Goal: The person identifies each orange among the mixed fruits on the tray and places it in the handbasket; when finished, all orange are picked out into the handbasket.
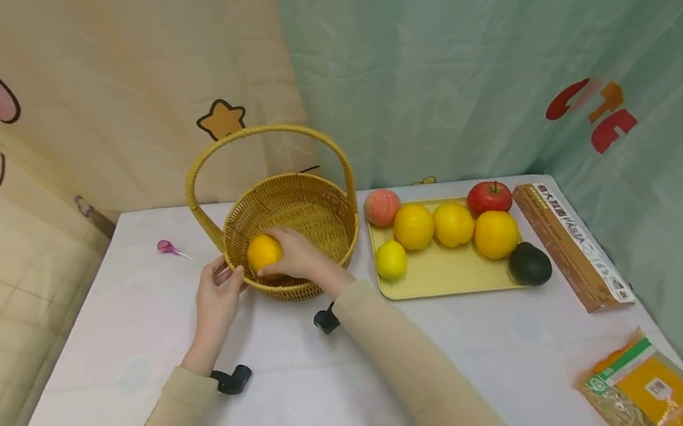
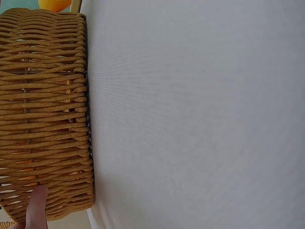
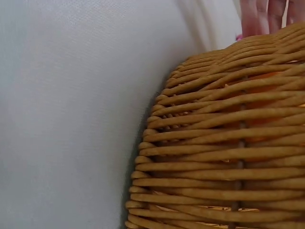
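Note:
A wicker basket with a tall arched handle stands at the back of the table. At its front left my left hand holds the rim; one finger lies against the weave in the left wrist view. My right hand reaches over the front rim and grips an orange inside the basket, by the left wall. In the right wrist view the basket's side hides the right hand, and patches of orange colour show through the weave.
To the basket's right, a yellow tray carries several fruits, among them a peach, a lemon, a red apple and a dark avocado. Farther right lie a pasta box and a noodle packet. A lollipop lies left.

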Motion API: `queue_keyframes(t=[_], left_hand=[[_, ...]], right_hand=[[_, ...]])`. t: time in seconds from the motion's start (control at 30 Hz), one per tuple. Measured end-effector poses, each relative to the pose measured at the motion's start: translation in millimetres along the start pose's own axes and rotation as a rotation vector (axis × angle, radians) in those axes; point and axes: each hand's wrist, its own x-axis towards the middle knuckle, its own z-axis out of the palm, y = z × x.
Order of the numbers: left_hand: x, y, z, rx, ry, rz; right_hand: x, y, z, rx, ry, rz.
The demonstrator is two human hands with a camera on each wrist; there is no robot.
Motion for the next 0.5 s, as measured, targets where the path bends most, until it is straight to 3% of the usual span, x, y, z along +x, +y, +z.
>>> queue_keyframes(t=[0.23, 0.5], left_hand=[[0.8, -2.5, -0.1, 0.009, 0.014, 0.002], [-0.2, -2.8, 1.3, 0.007, 0.019, 0.017]], right_hand=[[-7.3, 2, -12, 0.044, -0.001, -0.004], [-34.0, 11, -42, 0.124, 0.156, -0.047]])
